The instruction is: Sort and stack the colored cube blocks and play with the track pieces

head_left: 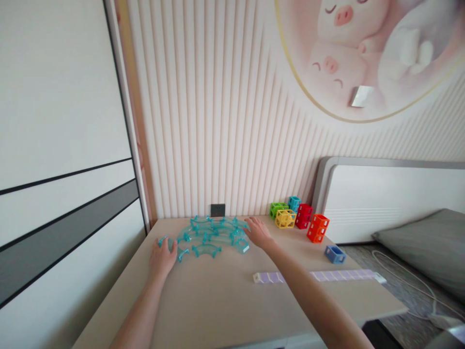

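A pile of clear teal curved track pieces (212,235) lies at the back of the beige table (225,300). My left hand (162,255) rests palm down at the pile's left edge, fingers spread, touching a teal piece. My right hand (257,231) lies flat at the pile's right edge, fingers stretched out over the pieces. Neither hand grips anything.
Open-frame cubes stand at the back right: green (278,209), yellow (285,218), teal (294,203), red (304,216), orange (317,228). A blue cube (334,254) sits apart. A pale lilac strip (327,276) lies along the right side. A ribbed wall and dark socket (217,210) stand behind; a bed is on the right.
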Tool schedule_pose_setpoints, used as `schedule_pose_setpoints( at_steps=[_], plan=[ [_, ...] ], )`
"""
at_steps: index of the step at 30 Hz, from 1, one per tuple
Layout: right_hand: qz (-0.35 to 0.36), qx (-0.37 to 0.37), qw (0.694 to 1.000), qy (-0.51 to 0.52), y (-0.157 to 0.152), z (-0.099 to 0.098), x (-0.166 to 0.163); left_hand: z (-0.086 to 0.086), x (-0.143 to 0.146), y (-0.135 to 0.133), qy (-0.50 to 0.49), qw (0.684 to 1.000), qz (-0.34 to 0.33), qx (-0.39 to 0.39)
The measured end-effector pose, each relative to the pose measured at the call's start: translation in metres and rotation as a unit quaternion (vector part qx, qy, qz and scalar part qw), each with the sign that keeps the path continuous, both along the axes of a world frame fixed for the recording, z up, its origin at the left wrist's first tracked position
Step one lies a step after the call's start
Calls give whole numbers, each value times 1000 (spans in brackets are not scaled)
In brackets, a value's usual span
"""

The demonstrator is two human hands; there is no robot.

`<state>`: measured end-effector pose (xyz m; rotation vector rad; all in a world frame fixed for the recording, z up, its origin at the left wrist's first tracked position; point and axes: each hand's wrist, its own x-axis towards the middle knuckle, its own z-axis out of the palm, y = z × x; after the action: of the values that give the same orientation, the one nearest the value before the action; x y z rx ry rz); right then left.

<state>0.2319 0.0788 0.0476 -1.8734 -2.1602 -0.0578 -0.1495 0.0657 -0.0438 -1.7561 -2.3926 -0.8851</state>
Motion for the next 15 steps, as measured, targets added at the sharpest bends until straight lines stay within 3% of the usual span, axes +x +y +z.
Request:
schedule_pose_setpoints(
  at_steps=[8, 15],
  plan=[
    [-247, 30, 967, -53, -15, 16, 112, 1, 2, -1, 0, 1000, -1, 0],
    [-257, 78, 960, -79, -55, 22, 163, -1, 1, 1, -12, 1000, -1, -2]
  ],
)
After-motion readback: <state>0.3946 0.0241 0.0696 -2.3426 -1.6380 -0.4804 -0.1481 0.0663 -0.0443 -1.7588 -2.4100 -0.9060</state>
